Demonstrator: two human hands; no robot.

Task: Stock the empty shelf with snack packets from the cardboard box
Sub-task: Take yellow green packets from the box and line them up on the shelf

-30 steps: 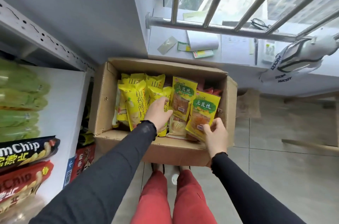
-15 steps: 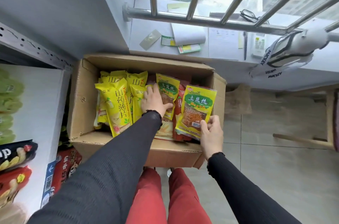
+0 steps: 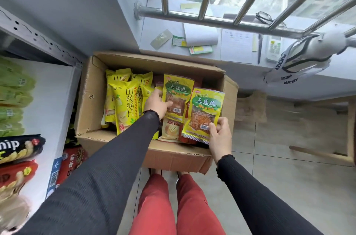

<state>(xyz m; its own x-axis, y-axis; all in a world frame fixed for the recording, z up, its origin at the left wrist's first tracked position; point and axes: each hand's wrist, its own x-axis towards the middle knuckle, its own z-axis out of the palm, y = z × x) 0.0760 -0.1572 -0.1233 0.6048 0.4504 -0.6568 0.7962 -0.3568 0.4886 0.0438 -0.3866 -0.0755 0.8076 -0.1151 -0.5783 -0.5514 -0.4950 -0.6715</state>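
Observation:
An open cardboard box stands on the floor before my knees, filled with upright snack packets. Tall yellow packets fill its left half. My left hand reaches into the middle and grips the lower edge of a yellow-and-green packet, thumb across its front. My right hand pinches the bottom right corner of a second packet of the same kind, raised at the box's right side. Red packets show behind and under these two.
A metal shelf rail runs along the upper left, above a large white printed carton. A windowsill with papers and a pen lies behind the box, under steel bars. A wooden stool stands on the tiled floor at right.
My right hand has lifted its packet up and out from the others. My left hand slid right from the yellow packets and took hold of the neighbouring yellow-and-green packet. The camera view shifted.

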